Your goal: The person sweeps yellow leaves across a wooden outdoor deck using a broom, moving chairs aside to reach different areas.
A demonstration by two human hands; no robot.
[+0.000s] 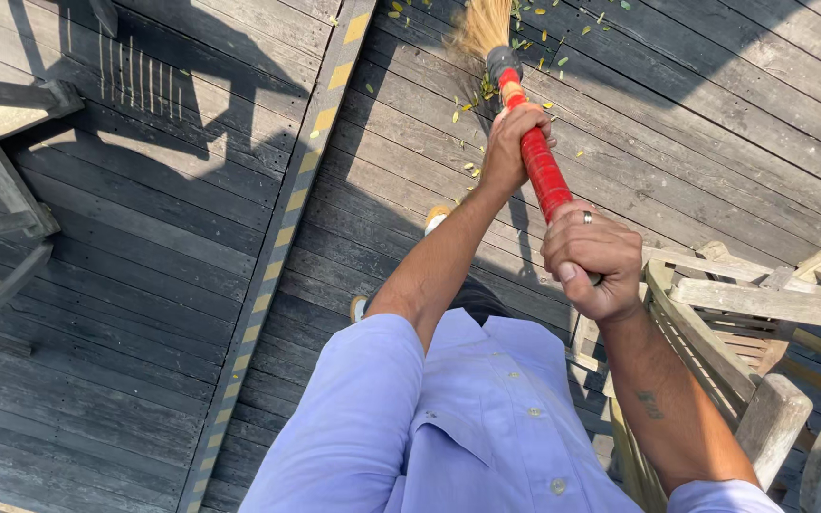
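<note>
Both of my hands grip a broom by its red handle (544, 176). My left hand (510, 142) wraps the handle lower down, close to the grey collar. My right hand (593, 256), with a ring on one finger, closes around the upper end near my chest. The straw-coloured bristles (482, 24) reach the dark wooden deck (677, 123) ahead of me. Small yellow-green leaves (472, 104) lie scattered on the boards around the bristles and beside my left hand. I wear a light blue shirt.
A yellow-and-black striped strip (282, 228) runs diagonally across the deck at a step edge. A weathered wooden chair (743, 332) stands close at my right. More wooden furniture (2, 190) stands at the left edge. My shoes (436, 218) show below my left arm.
</note>
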